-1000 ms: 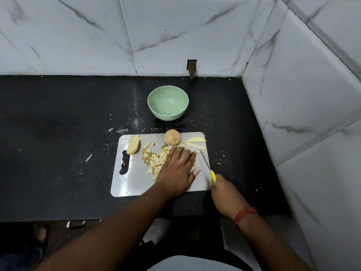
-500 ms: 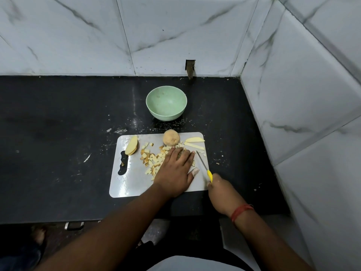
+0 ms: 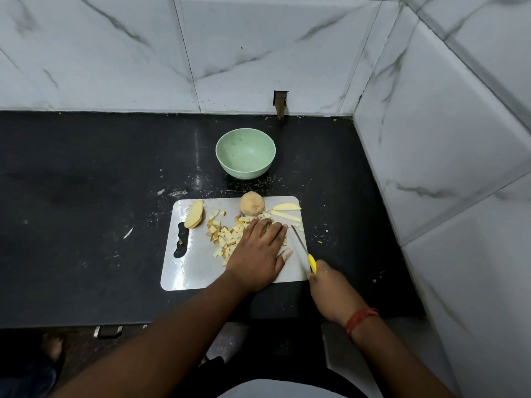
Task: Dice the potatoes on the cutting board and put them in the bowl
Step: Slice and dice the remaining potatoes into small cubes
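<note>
A white cutting board [image 3: 195, 268] lies on the black counter. On it are a pile of diced potato [image 3: 222, 235], a whole potato [image 3: 252, 203], stacked slices [image 3: 194, 214] at the left end and two strips [image 3: 286, 211] at the far right. My left hand [image 3: 258, 254] presses down on a potato piece [image 3: 266, 228] that shows between its fingers. My right hand [image 3: 330, 288] grips a yellow-handled knife [image 3: 303, 248], blade pointing up-left beside the left fingers. The pale green bowl [image 3: 245, 156] stands empty behind the board.
Marble-tiled walls close off the back and the right side, near the board's right end. Potato scraps [image 3: 319, 238] dot the counter [image 3: 86, 196] around the board. The counter's front edge runs just below the board. A foot [image 3: 53, 346] shows on the floor at lower left.
The knife in my right hand has shifted slightly left, closer to my left fingers. My left hand stays pressed on the potato piece.
</note>
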A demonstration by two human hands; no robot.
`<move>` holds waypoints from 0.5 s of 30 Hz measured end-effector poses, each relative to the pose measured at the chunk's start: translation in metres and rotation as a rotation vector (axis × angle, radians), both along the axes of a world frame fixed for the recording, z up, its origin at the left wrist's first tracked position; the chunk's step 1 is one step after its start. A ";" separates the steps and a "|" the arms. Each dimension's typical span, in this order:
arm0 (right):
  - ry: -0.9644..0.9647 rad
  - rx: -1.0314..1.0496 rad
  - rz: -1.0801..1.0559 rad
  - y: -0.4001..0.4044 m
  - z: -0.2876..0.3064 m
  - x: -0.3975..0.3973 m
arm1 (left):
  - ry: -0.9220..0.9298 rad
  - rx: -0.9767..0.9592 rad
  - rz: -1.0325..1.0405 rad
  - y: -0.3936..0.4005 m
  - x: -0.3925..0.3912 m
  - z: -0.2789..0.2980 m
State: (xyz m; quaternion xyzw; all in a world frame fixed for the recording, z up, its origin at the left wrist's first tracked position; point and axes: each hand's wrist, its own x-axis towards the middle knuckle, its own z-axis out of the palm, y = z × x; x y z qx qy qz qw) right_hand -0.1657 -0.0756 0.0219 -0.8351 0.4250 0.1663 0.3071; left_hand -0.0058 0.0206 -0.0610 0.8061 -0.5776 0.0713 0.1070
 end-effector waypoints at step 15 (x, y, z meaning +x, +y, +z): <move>0.017 0.015 0.014 0.001 -0.004 -0.003 | 0.031 -0.020 0.001 -0.001 0.002 0.000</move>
